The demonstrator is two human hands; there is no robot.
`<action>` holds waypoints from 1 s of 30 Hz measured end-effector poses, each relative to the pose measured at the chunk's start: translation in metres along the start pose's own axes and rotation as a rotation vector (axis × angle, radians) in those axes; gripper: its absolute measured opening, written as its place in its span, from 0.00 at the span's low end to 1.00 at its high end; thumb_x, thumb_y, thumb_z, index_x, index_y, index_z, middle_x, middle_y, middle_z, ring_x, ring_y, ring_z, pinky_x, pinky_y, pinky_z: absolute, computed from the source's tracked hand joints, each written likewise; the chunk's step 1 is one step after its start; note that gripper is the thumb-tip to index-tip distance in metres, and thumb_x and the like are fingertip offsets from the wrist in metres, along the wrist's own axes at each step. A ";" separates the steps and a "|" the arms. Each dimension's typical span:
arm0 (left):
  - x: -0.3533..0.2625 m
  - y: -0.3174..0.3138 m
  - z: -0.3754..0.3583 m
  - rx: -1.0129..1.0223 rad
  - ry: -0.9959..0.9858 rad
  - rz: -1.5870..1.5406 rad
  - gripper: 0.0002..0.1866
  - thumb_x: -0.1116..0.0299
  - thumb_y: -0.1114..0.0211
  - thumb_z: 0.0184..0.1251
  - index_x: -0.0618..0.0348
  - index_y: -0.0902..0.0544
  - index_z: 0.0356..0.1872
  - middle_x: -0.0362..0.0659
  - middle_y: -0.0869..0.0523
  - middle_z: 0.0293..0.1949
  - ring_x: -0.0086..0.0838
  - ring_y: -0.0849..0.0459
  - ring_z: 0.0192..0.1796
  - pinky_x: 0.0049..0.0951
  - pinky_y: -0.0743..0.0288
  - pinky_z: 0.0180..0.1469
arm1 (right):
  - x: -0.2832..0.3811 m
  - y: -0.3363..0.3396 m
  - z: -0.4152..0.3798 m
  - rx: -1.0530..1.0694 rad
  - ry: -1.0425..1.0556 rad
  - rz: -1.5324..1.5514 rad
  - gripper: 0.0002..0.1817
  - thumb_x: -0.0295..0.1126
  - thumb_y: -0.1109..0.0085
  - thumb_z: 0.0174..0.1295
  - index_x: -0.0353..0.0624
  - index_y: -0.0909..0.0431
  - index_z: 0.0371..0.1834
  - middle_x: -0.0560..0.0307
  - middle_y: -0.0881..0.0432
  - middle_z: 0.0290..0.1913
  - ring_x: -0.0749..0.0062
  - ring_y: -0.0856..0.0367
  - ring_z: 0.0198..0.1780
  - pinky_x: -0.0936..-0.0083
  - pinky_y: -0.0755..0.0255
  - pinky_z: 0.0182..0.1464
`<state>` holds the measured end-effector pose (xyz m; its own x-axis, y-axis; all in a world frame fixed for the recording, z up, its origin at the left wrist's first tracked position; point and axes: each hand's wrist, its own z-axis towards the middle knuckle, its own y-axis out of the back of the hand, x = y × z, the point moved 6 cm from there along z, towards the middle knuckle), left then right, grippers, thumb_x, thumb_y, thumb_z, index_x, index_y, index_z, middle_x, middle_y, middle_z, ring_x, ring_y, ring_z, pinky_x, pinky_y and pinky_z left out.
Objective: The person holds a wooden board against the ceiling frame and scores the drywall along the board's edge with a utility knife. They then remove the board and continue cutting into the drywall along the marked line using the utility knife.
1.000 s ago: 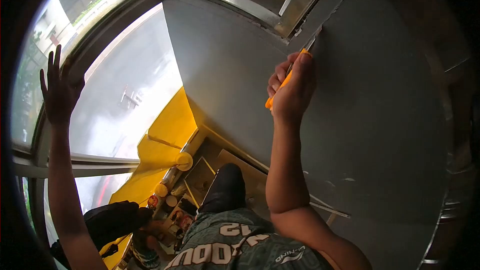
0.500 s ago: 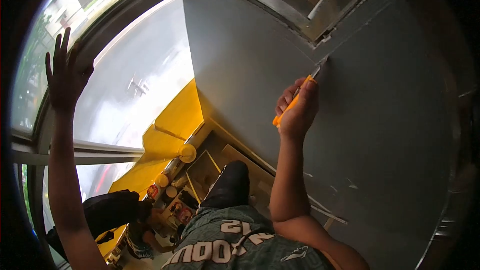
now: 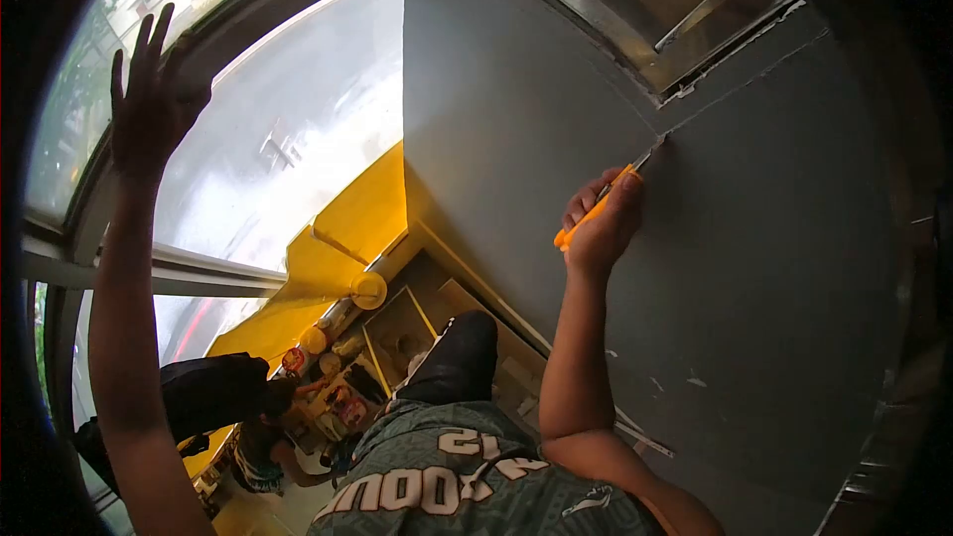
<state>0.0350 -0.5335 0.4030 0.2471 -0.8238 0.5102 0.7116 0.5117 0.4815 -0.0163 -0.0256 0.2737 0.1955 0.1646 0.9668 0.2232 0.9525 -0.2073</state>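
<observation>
My right hand (image 3: 604, 216) is wrapped round an orange utility knife (image 3: 584, 223). The knife's blade tip touches the grey wall panel (image 3: 496, 139), just below the corner of a metal frame (image 3: 660, 74). A thin scored line (image 3: 759, 76) runs up and to the right from near the tip. At the upper left my left hand (image 3: 154, 104) is raised with its fingers apart, against the dark window frame (image 3: 238, 35), and holds nothing.
Yellow sheeting (image 3: 347, 208) and a yellow roll end (image 3: 368, 290) lie lower left. Below are a cluttered shelf (image 3: 342, 402) and another person (image 3: 260, 452). A black cloth item (image 3: 213, 392) shows beside my left forearm. A white strip (image 3: 645, 437) rests low by the panel.
The view has shifted. The knife tip is at the corner of the scored lines, and more of the line up to the right shows. Both hands keep their grip and pose.
</observation>
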 end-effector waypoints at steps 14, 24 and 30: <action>-0.005 0.012 0.005 0.177 0.116 0.095 0.35 0.39 0.27 0.58 0.41 0.20 0.65 0.35 0.43 0.84 0.28 0.46 0.85 0.51 0.53 0.85 | -0.020 -0.051 -0.038 0.138 0.019 -0.100 0.21 0.56 0.57 0.82 0.49 0.34 0.42 0.69 0.34 0.27 0.87 0.37 0.22 0.85 0.37 0.22; -0.006 0.014 0.005 0.195 0.104 0.106 0.36 0.35 0.27 0.56 0.37 0.18 0.65 0.34 0.43 0.84 0.29 0.47 0.85 0.52 0.54 0.84 | 0.008 -0.242 0.028 0.748 -0.097 -0.285 0.23 0.54 0.54 0.80 0.43 0.29 0.53 0.55 0.21 0.34 0.72 0.18 0.30 0.73 0.17 0.34; -0.005 0.012 0.006 0.163 0.092 0.108 0.38 0.33 0.26 0.54 0.37 0.18 0.64 0.33 0.43 0.84 0.29 0.47 0.85 0.53 0.56 0.85 | -0.008 -0.287 0.083 0.684 -0.106 -0.367 0.21 0.51 0.49 0.78 0.41 0.26 0.52 0.57 0.21 0.31 0.73 0.19 0.27 0.71 0.19 0.31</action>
<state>0.0388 -0.5220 0.4104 0.3805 -0.7768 0.5019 0.5638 0.6250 0.5399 -0.1614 -0.2793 0.3377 0.1236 -0.2003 0.9719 -0.3888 0.8913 0.2332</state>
